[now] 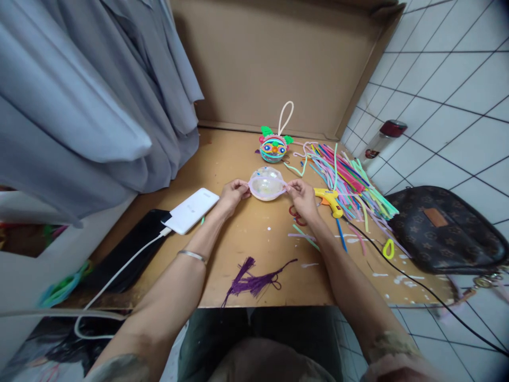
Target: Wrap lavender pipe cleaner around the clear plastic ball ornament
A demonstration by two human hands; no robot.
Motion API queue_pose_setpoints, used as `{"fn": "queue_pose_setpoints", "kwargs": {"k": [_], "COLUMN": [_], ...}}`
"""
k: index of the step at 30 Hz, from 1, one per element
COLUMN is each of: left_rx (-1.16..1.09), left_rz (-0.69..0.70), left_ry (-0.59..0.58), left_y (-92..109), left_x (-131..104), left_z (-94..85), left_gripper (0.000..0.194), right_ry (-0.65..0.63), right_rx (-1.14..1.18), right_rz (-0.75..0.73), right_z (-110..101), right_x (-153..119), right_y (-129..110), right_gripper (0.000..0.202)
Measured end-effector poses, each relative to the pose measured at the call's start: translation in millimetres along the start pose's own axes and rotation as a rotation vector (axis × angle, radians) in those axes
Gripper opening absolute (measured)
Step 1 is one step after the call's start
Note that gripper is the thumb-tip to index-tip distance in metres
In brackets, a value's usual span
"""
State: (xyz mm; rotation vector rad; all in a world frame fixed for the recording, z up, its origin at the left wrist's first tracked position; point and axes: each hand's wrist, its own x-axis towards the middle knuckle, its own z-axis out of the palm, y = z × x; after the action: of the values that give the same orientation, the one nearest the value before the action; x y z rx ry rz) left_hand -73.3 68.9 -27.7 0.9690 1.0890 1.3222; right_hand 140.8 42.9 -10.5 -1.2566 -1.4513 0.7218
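A clear round plastic ball with small coloured specks rests on the table in front of me. Across it runs a pale lilac pipe cleaner. My left hand pinches one end of this pipe cleaner at the ball's left side. At the right side, my right hand is closed on the other end. Behind the ball stands a decorated ball with a face, green ears and a cream hanging loop. Red-handled scissors lie partly hidden under my right hand.
A yellow glue gun with a black cord lies right of my hand, beside a heap of coloured pipe cleaners. Purple tassels lie near the front edge. A white power bank is at left, a brown bag at right.
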Motion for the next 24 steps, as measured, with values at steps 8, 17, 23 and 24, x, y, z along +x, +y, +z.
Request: {"fn": "queue_pose_setpoints", "kwargs": {"k": [8,17,23,24], "left_rx": [0.006,0.005,0.03,0.033], "left_rz": [0.013,0.014,0.014,0.012], "left_ry": [-0.012,-0.01,-0.01,-0.011], "left_y": [-1,-3,-3,-3], "left_x": [0,1,2,2], "left_z": [0.3,0.4,1.2,0.9], "left_gripper": [0.02,0.02,0.021,0.02], "right_ry": [0.061,0.117,0.095,0.085], "right_rx": [-0.057,0.072,0.095,0.093], "right_rz": [-0.027,0.059,0.107,0.108], "right_z": [5,10,8,7], "right_x": [5,9,11,11], "right_y": [10,11,13,12], "right_gripper": [0.014,0.008,0.012,0.012]}}
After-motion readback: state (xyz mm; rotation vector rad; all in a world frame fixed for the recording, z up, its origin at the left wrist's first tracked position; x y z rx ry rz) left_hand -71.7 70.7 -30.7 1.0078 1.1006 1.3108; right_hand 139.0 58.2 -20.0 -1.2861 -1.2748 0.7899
